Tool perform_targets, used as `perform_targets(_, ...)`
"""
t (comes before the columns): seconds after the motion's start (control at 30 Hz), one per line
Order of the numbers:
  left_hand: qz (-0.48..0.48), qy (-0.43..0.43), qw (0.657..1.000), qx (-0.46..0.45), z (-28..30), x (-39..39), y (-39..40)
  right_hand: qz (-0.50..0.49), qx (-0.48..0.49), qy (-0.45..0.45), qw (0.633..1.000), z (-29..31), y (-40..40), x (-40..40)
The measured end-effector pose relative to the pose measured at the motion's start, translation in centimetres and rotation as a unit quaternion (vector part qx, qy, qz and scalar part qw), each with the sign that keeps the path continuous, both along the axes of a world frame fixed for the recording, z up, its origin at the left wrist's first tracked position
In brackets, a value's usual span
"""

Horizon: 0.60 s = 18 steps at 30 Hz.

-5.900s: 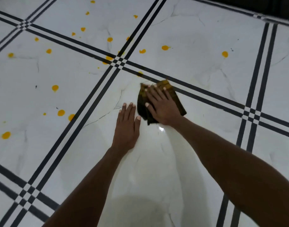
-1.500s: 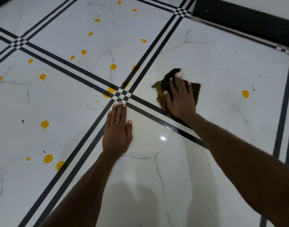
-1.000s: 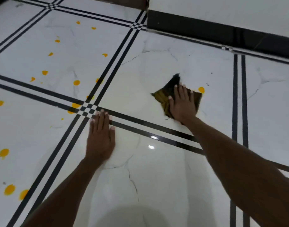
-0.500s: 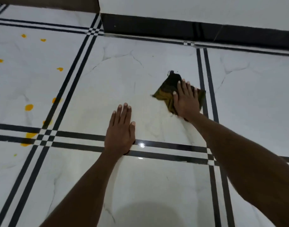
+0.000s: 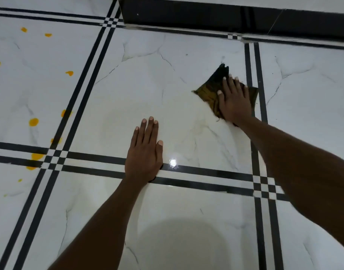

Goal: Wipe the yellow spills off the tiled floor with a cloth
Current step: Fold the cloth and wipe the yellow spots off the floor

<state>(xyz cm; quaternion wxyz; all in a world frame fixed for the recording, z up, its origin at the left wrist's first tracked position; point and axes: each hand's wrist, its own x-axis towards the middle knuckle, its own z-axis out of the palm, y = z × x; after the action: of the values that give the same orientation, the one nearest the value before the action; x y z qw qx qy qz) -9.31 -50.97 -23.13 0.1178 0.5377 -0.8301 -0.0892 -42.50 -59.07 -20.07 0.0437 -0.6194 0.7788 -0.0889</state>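
Observation:
My right hand (image 5: 234, 100) presses flat on a dark, yellow-stained cloth (image 5: 208, 90) on the white marble-look tiled floor (image 5: 147, 84), close to a pair of black stripes at the right. My left hand (image 5: 144, 151) lies flat on the floor with fingers together, its heel over a black stripe, holding nothing. Several yellow spills remain at the left: one drop (image 5: 33, 122), another (image 5: 69, 73), a smear (image 5: 37, 156) at the stripe crossing, and small ones (image 5: 24, 29) farther back. The tile under my hands shows no yellow drops.
A black skirting band (image 5: 206, 14) runs along the wall at the top. Double black stripes (image 5: 85, 90) divide the tiles, with checkered crossings (image 5: 55, 158). A light glare (image 5: 173, 162) shines next to my left hand. My head's shadow (image 5: 179, 244) falls on the near tile.
My right hand has slid the cloth to the right across the tile, over the spot where a yellow drop lay. My left hand moved forward. The view shifted rightward toward the wall.

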Motion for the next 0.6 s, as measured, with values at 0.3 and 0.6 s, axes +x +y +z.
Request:
perform_targets(0.3, -0.002, 0.0, 1.0, 0.012, 0.2, 0.1, -0.1, 0.334, 0.007, 0.048, 0.941, 0.2, 4.0, 5.2)
perform_targets(0.6, -0.002, 0.004, 1.0, -0.005, -0.1, 0.1, -0.2, 0.142, 0.001, -0.007, 0.99, -0.3, -4.0, 13.5)
